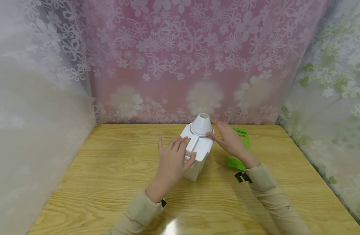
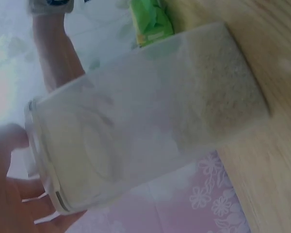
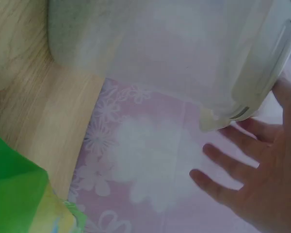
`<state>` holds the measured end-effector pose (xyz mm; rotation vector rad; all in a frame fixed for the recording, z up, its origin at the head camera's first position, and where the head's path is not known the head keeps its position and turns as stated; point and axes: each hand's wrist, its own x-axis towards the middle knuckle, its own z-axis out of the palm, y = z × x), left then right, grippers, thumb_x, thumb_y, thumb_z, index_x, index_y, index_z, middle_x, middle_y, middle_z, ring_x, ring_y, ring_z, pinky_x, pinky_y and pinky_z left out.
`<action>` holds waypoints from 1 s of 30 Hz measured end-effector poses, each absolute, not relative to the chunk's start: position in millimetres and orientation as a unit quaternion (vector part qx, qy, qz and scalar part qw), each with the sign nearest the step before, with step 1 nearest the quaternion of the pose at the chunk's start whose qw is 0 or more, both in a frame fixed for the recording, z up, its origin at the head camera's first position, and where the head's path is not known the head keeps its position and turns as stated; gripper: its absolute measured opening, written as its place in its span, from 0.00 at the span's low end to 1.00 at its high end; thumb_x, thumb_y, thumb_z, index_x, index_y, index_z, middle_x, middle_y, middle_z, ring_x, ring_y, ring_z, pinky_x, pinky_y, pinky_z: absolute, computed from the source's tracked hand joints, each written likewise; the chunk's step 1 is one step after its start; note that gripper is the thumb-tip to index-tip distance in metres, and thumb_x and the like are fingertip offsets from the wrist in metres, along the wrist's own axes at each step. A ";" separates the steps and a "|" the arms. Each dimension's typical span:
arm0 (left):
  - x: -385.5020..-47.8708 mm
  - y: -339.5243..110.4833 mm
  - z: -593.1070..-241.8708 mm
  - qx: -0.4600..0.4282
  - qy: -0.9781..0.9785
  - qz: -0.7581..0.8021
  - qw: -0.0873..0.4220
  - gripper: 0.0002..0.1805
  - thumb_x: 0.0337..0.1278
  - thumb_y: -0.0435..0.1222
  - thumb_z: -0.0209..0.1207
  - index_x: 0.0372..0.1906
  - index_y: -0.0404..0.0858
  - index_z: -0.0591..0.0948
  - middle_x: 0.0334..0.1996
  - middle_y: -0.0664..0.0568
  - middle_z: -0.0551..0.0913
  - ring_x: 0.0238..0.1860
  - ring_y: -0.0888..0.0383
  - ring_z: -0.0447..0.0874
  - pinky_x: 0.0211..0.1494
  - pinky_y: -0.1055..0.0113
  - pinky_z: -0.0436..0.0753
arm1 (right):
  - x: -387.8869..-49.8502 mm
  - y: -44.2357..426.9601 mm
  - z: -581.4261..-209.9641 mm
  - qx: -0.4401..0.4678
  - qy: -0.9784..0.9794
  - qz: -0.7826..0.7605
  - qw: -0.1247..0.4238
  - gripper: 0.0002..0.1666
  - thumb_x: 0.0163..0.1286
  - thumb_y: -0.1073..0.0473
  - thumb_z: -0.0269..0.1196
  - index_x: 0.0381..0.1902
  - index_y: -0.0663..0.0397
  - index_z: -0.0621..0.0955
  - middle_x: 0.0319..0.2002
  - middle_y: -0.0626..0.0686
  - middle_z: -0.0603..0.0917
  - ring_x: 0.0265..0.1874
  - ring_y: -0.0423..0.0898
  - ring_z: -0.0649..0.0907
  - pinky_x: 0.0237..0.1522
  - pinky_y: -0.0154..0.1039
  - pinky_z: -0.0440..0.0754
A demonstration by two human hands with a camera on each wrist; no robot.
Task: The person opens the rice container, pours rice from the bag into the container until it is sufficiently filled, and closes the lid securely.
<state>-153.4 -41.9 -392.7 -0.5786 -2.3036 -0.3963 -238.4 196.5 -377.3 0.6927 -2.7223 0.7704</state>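
Note:
A tall translucent storage container [image 2: 136, 116] stands on the table with pale grainy contents at its bottom. Its white lid [image 1: 201, 151] bears a raised bar handle [image 1: 192, 145] and a cone-shaped white cap [image 1: 202, 125]. My left hand [image 1: 172, 160] grips the lid by the handle, thumb on the near side and fingers across the left. With the thumb at the cap's base, my right hand [image 1: 229, 138] touches the lid's far right side. In the right wrist view its fingers [image 3: 228, 165] are spread and fairly straight, the foremost partly hidden behind a lip under the lid.
A bright green packet [image 1: 238, 163] lies on the wooden table [image 1: 115, 176], right of the container and partly behind the right forearm. Floral curtains [image 1: 180, 65] hang behind the table and along both sides.

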 end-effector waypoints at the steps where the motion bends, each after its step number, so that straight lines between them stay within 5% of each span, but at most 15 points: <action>1: -151.7 -40.4 -393.9 -0.219 -0.890 -0.154 0.369 0.23 0.62 0.48 0.64 0.56 0.39 0.82 0.53 0.50 0.86 0.57 0.49 0.84 0.65 0.25 0.63 | -240.6 197.6 -377.8 0.241 -0.927 0.269 0.101 0.39 0.78 0.42 0.56 0.77 0.56 0.64 0.73 0.62 0.69 0.72 0.62 0.67 0.70 0.63 0.65; 7: -146.4 -38.8 -394.1 -0.207 -0.895 -0.157 0.363 0.20 0.66 0.44 0.63 0.58 0.39 0.82 0.54 0.50 0.85 0.57 0.50 0.83 0.67 0.26 0.61 | -241.5 199.0 -379.3 0.229 -0.928 0.286 0.073 0.43 0.77 0.36 0.54 0.78 0.57 0.63 0.74 0.63 0.67 0.73 0.63 0.66 0.71 0.64 0.64; 20: -160.9 -57.0 -387.0 -0.193 -0.905 -0.157 0.344 0.19 0.68 0.36 0.61 0.62 0.43 0.81 0.53 0.50 0.85 0.55 0.48 0.84 0.65 0.27 0.67 | -210.4 186.7 -380.5 0.173 -0.928 0.290 0.155 0.39 0.74 0.43 0.62 0.69 0.67 0.69 0.62 0.66 0.76 0.61 0.63 0.76 0.62 0.62 0.74; 30: -180.4 -71.4 -380.4 -0.178 -0.921 -0.189 0.291 0.20 0.71 0.34 0.58 0.64 0.51 0.81 0.55 0.52 0.86 0.55 0.47 0.85 0.68 0.26 0.61 | -183.3 180.3 -384.4 0.147 -0.928 0.275 0.205 0.35 0.71 0.48 0.67 0.65 0.66 0.73 0.50 0.65 0.78 0.50 0.61 0.80 0.48 0.58 0.80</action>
